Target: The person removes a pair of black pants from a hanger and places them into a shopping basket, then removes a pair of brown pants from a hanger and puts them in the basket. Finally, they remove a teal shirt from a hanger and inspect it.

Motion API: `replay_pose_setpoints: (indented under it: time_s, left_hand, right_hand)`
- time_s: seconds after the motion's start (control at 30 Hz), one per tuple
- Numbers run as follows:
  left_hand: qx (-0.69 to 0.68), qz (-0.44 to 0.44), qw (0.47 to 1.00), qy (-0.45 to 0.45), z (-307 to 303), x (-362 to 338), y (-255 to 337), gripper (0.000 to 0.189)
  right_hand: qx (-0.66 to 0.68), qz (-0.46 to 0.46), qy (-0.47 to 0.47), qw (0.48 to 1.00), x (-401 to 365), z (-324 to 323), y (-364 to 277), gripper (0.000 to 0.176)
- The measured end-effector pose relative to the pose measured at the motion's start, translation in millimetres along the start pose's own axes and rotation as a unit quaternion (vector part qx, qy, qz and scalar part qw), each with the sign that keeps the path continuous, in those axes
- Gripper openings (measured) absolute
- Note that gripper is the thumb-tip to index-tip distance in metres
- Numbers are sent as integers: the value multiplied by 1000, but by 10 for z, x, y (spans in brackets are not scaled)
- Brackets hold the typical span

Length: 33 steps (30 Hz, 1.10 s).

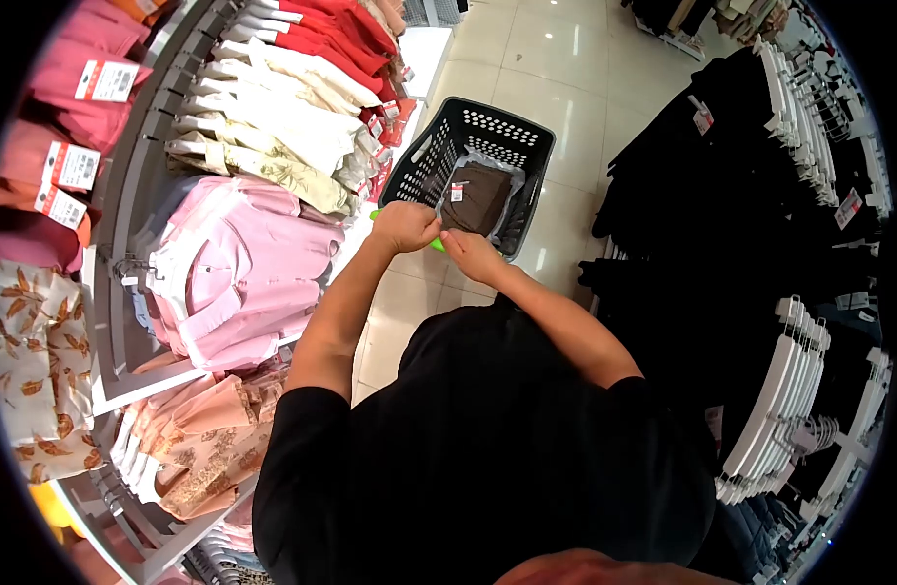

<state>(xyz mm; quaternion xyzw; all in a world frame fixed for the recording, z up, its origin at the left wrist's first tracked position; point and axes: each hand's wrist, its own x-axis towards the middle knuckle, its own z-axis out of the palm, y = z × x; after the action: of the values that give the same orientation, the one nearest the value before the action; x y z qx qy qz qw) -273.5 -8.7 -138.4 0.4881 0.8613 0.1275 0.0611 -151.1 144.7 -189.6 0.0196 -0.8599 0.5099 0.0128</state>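
A dark grey shopping basket [532,180] with perforated walls stands on the aisle floor in front of me. Its green handle [437,245] points toward my body. My left hand [406,226] is closed around the left part of this handle. Beside it, my right hand [471,253] has its fingers curled on the handle's right part, almost touching the left. Inside the basket lies a folded brown garment [482,198] in clear plastic, with a white and red price tag [457,192] on top. My hands hide part of the basket's near rim.
On the left, racks hold pink shirts [239,258], cream shirts [307,107] and red shirts [346,39]. Black clothes [682,205] on white hangers [797,117] line the right side. The tiled floor [565,107] runs ahead between them, with another rack at the far right.
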Motion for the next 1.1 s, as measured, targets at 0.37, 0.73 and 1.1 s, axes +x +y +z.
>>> replay_pose_setpoints:
  time_s: [0.37,0.73,1.1]
  left_hand:
    - [32,-95,995,-14,-18,815,336,40]
    - [-10,-61,996,62,9,1192,29,33]
    - [-39,14,981,189,-72,1942,-626,23]
  right_hand:
    - [3,7,-13,1000,399,-878,344,42]
    - [6,8,28,1000,848,-1095,435,35]
    - [-28,22,109,993,1717,-1190,792,31]
